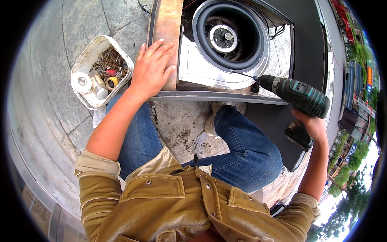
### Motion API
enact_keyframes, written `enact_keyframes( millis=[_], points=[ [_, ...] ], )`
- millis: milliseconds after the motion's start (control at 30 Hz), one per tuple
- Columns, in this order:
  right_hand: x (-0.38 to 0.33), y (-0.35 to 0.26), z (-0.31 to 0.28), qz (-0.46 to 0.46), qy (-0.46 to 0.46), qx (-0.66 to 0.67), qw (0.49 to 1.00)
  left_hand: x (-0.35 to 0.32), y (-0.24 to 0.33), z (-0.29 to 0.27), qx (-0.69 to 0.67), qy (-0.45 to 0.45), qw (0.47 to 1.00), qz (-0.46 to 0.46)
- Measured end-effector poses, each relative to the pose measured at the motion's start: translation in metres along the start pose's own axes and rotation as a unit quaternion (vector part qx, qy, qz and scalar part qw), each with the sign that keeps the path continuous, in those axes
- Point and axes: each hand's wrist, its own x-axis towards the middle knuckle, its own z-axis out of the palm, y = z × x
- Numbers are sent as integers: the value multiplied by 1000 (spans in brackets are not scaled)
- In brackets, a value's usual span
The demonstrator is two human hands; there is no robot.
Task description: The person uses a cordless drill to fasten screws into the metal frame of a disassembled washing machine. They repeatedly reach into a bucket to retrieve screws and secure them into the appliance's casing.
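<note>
Gripping 1 cordless drill point(300, 94), 1 right hand point(312, 125); 1 left hand point(151, 68) flat on 1 metal housing point(167, 24).

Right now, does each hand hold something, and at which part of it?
The right hand holds the green cordless drill by its handle. The left hand holds nothing; it lies flat on the brown panel of the fan housing.

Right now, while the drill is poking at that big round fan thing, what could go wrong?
The long thin bit meets the blower housing at a slant, so it might slip or bend. The drill is held by the right hand alone, so it could twist. The left hand lies flat on the rusty panel close by, near its metal edges.
</note>
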Motion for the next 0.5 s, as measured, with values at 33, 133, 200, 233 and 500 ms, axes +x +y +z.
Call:
enact_keyframes(
  millis=[33, 133, 200, 233, 500],
  points=[
    [-2, 0, 5, -27, 19, 9, 999, 0, 0, 0, 0, 0, 1000, 0],
    [-5, 2, 9, -77, 40, 17, 996, 0, 0, 0, 1, -1, 1000, -1],
    [-7, 2, 9, -81, 43, 16, 996, 0, 1, 0, 4, -1, 1000, -1],
    [-8, -1, 10, -74, 44, 17, 996, 0, 1, -1, 5, -2, 1000, -1],
    [-5, 6, 2, -6, 2, 25, 1000, 1, 1, -1, 7, 0, 1000, 1]
  ],
)
